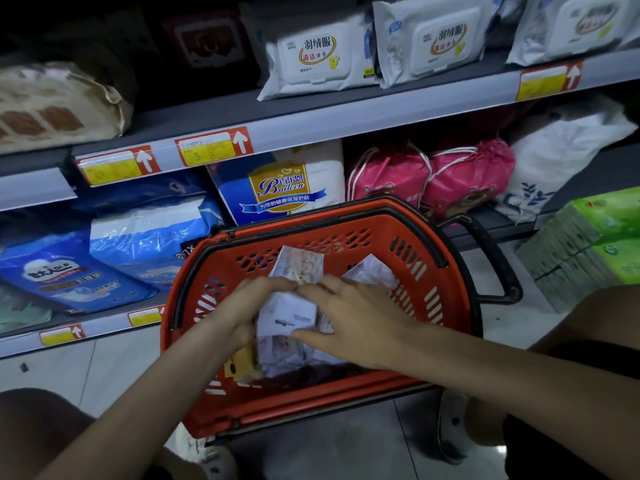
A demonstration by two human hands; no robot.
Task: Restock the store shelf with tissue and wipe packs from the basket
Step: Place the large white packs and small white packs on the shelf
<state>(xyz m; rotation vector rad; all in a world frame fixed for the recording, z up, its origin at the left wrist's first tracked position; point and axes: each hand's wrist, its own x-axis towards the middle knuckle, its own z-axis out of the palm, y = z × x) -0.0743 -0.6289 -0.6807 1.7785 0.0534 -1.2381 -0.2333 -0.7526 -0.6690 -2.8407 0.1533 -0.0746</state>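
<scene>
Left hand (242, 306) curls round a white pack (287, 318) inside the basket (346, 220); right hand (353, 320), fingers spread, presses its far side, probably squeezing it between both for lifting to the shelf (311, 123) beyond them.

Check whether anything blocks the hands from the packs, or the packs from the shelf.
Nothing visible does. The left hand grips the white pack in the basket; the right hand rests on it. Above the basket's rim, the way to the shelf looks open.
</scene>
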